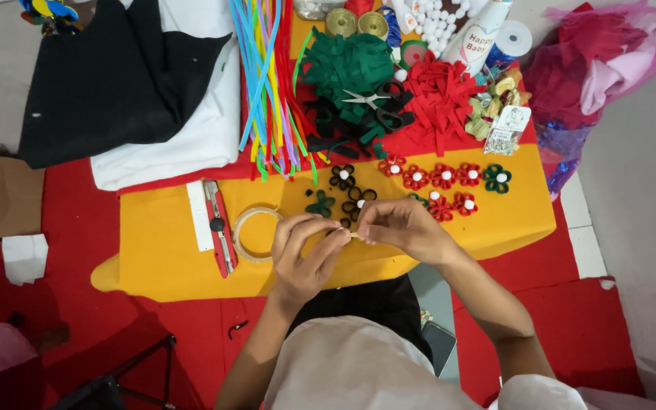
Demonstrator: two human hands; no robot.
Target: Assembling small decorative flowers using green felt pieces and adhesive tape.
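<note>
Pale thin strip point(354, 235), probably tape or ribbon, is pinched between both hands above the near edge of the yellow felt sheet point(161, 250); it is too small to tell the material.

Left to right:
- Far left: black cloth point(108, 83) on folded white cloth point(184, 144).
- Red utility knife point(220, 228) lies on the yellow felt, left of the hands.
- Clear tape roll point(254, 234) sits just beside the left hand point(304, 254), not touching as far as can be seen.
- Left hand: fingers curled, thumb and forefinger closed on the strip's left end.
- Right hand point(404, 228): fingertips closed on the strip's right end.
- Bundle of coloured pipe cleaners point(271, 83) lies far of the roll.
- Scissors point(373, 102) rest on green felt scraps point(347, 68); red felt scraps point(440, 95) to the right.
- Finished small flowers with white centres: black ones point(343, 176) just far of the hands, red ones point(443, 176) right of them.

Risk, as judged: the strip is short and held only at the fingertips, so a slip would drop it among the black flowers. If sticky, it could fold onto itself or catch the felt.
</note>
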